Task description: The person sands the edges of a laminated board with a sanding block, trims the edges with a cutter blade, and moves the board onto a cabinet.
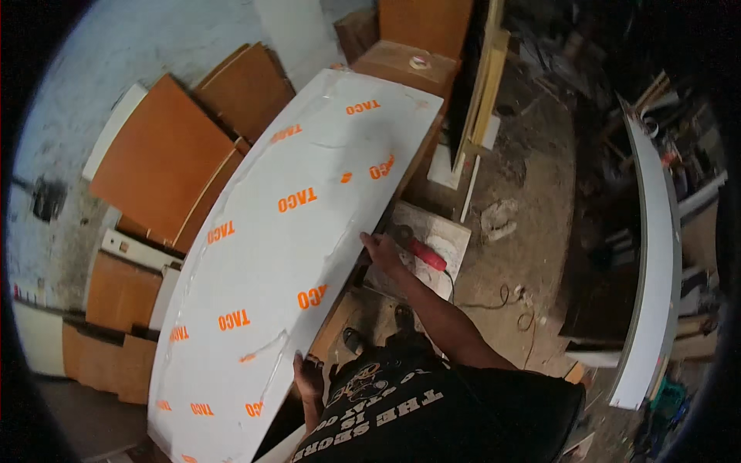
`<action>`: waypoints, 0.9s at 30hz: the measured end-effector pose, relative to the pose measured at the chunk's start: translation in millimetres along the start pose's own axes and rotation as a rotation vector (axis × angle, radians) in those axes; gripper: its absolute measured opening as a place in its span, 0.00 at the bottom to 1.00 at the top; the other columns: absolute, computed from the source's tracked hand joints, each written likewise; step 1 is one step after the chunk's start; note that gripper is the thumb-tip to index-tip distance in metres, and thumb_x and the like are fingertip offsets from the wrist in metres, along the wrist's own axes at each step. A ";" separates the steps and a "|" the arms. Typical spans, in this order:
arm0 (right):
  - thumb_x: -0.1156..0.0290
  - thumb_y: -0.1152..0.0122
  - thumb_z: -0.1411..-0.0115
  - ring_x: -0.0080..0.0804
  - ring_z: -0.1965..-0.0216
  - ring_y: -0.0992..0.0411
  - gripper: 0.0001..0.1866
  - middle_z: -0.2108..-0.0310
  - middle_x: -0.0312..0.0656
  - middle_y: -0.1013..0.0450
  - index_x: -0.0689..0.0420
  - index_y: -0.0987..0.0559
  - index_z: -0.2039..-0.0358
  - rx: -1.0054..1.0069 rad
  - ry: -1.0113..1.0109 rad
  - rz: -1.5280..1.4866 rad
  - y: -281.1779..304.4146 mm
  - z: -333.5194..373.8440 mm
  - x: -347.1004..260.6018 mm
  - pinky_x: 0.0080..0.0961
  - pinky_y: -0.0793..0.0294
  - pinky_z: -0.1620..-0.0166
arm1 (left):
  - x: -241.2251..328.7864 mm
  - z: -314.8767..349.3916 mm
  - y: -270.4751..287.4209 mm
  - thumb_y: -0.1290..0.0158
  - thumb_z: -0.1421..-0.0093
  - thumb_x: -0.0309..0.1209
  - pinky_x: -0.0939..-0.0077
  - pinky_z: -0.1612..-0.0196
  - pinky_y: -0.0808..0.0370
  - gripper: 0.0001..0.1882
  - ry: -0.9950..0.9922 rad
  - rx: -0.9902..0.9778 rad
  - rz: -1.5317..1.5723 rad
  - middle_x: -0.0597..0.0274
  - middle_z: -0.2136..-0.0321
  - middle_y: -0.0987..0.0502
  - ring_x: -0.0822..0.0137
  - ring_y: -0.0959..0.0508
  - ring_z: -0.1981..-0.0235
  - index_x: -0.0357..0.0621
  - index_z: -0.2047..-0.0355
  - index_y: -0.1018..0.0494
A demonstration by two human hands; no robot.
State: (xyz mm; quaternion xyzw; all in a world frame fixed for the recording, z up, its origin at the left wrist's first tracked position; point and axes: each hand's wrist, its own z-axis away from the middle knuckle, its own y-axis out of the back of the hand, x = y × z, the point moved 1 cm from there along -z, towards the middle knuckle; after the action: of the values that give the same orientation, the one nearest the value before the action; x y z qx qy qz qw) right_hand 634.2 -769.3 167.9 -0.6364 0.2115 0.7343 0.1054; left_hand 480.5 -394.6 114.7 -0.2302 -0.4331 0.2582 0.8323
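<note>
A large white panel (pixel 262 262), wrapped in clear film with orange print, lies in front of me at a slant. My left hand (pixel 309 376) holds its near long edge toward the lower end, thumb at the top and fingers wrapping below. Farther up the same edge, my right hand (pixel 378 251) grips the panel too, its fingers partly hidden by the rim. Just beyond the right hand, a red corded power tool (pixel 424 253), resembling an angle grinder, rests on a dusty pale board (pixel 455 235).
Brown wooden boards (pixel 166 162) lean along the wall at left. A roll of tape (pixel 419 62) sits on a brown surface at the far end. Long yellowish strips (pixel 490 92) stand beyond the panel. At right is a long white board (pixel 652 255); a cord (pixel 505 297) trails over the floor.
</note>
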 end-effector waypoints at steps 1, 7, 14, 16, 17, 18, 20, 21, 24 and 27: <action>0.44 0.41 0.34 0.25 0.67 0.24 0.31 0.72 0.40 0.21 0.67 0.17 0.68 -0.037 -0.009 -0.127 0.0 6.0 -11.3 0.29 0.25 0.59 | 8.5 4.2 -8.0 0.46 0.32 0.49 0.65 0.57 0.30 0.15 0.012 -0.003 -0.031 0.66 0.69 0.22 0.66 0.24 0.65 0.54 0.56 0.25; 0.46 0.43 0.32 0.32 0.58 0.23 0.29 0.63 0.47 0.20 0.65 0.18 0.58 -0.223 -0.114 -0.121 21.1 -1.7 -14.5 0.35 0.27 0.51 | 10.3 7.1 -24.1 0.45 0.33 0.52 0.70 0.62 0.32 0.16 0.066 0.196 0.017 0.69 0.74 0.24 0.69 0.26 0.70 0.56 0.60 0.25; 0.45 0.41 0.33 0.28 0.56 0.22 0.27 0.58 0.41 0.21 0.59 0.19 0.52 -0.297 -0.162 -0.113 75.6 -21.2 21.3 0.31 0.22 0.59 | -15.6 -2.3 -84.7 0.48 0.33 0.57 0.67 0.59 0.32 0.21 0.260 -0.116 -0.174 0.70 0.66 0.26 0.68 0.27 0.64 0.55 0.57 0.26; 0.46 0.41 0.32 0.30 0.57 0.22 0.26 0.59 0.40 0.21 0.56 0.20 0.49 -0.303 -0.243 -0.242 72.9 -18.3 1.4 0.33 0.21 0.58 | -3.9 11.4 -88.4 0.49 0.33 0.59 0.66 0.58 0.32 0.23 0.173 0.022 -0.069 0.71 0.66 0.26 0.68 0.28 0.63 0.55 0.56 0.25; 0.46 0.41 0.32 0.30 0.59 0.21 0.25 0.60 0.39 0.21 0.55 0.20 0.49 -0.302 -0.228 -0.316 68.7 -12.9 -4.3 0.34 0.21 0.58 | -2.1 21.4 -78.8 0.50 0.34 0.61 0.66 0.56 0.33 0.25 0.131 0.143 0.016 0.71 0.66 0.27 0.67 0.28 0.62 0.54 0.54 0.25; 0.49 0.44 0.31 0.29 0.60 0.22 0.23 0.61 0.38 0.21 0.55 0.21 0.48 -0.339 -0.415 -0.290 65.8 -16.4 7.8 0.33 0.21 0.59 | -2.2 25.5 -53.6 0.51 0.35 0.64 0.66 0.55 0.33 0.30 0.077 0.101 0.065 0.70 0.62 0.26 0.66 0.28 0.59 0.54 0.47 0.28; 0.54 0.50 0.27 0.31 0.58 0.22 0.20 0.57 0.39 0.21 0.54 0.21 0.47 -0.400 -0.297 -0.153 65.1 1.8 -9.3 0.33 0.22 0.55 | 5.3 43.9 -33.2 0.54 0.34 0.65 0.66 0.55 0.31 0.34 -0.047 0.221 0.101 0.66 0.54 0.25 0.64 0.25 0.59 0.54 0.40 0.34; 0.55 0.53 0.26 0.34 0.54 0.24 0.21 0.53 0.41 0.23 0.56 0.23 0.45 -0.381 -0.234 -0.216 70.1 20.3 -22.3 0.33 0.23 0.52 | 9.1 42.9 -5.7 0.55 0.33 0.64 0.67 0.55 0.31 0.34 -0.030 0.237 0.090 0.64 0.55 0.24 0.64 0.26 0.58 0.54 0.39 0.33; 0.42 0.47 0.32 0.37 0.58 0.23 0.31 0.56 0.42 0.23 0.56 0.26 0.42 -0.461 0.007 -0.023 40.5 24.2 -19.2 0.41 0.20 0.57 | 41.4 52.8 71.3 0.47 0.38 0.64 0.66 0.53 0.30 0.34 -0.220 0.439 0.076 0.64 0.62 0.23 0.64 0.25 0.61 0.52 0.44 0.29; 0.39 0.48 0.32 0.35 0.54 0.25 0.39 0.51 0.41 0.25 0.64 0.29 0.39 -0.356 -0.293 -0.475 -9.0 -72.6 58.1 0.40 0.23 0.53 | 102.5 67.2 99.4 0.42 0.39 0.61 0.66 0.57 0.28 0.27 -0.421 0.729 0.159 0.62 0.66 0.22 0.67 0.22 0.65 0.48 0.61 0.25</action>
State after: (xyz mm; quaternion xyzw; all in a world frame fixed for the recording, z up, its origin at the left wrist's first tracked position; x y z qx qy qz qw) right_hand 692.9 -800.2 102.1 -0.5639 -0.0918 0.7984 0.1901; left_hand 451.6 -243.8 151.0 0.1042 -0.4548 0.4991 0.7302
